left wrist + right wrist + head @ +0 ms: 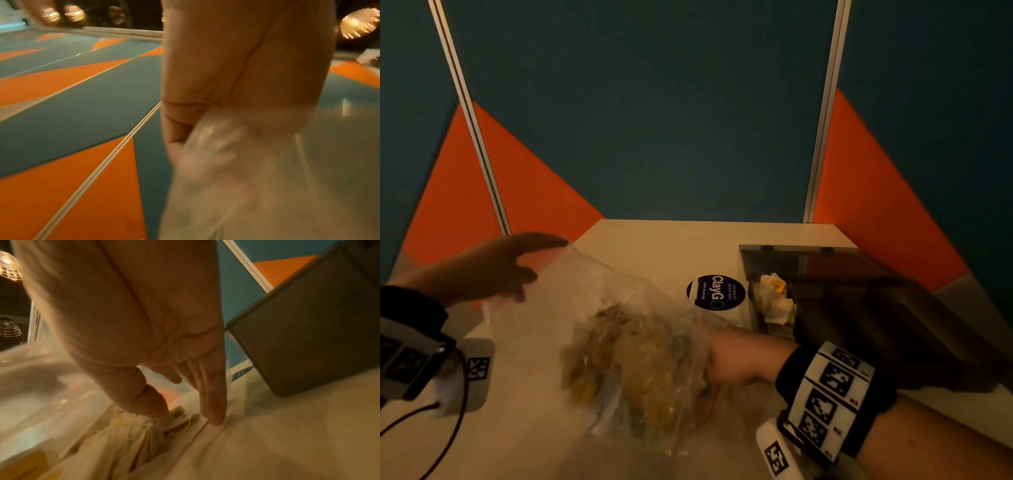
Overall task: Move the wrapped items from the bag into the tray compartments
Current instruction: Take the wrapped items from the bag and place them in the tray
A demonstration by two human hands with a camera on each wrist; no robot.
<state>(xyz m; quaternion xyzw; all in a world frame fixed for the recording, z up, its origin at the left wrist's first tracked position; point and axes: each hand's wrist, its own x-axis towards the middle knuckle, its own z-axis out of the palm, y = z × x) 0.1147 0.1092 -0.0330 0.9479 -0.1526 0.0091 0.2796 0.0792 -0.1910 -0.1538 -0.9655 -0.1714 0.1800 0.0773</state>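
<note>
1. A pale table top fills the lower half of the head view.
2. A round dark blue sticker reading "ClayG" lies flat on the table, right of centre.
3. A teal partition wall stands behind the table, across the upper frame.
4. Orange triangular panels sit at the wall's lower left and lower right.
5. Two pale metal strips run up the wall, one at upper left, one at upper right.
6. Wire-caged lamps glow at the top edge of the left wrist view.
</note>
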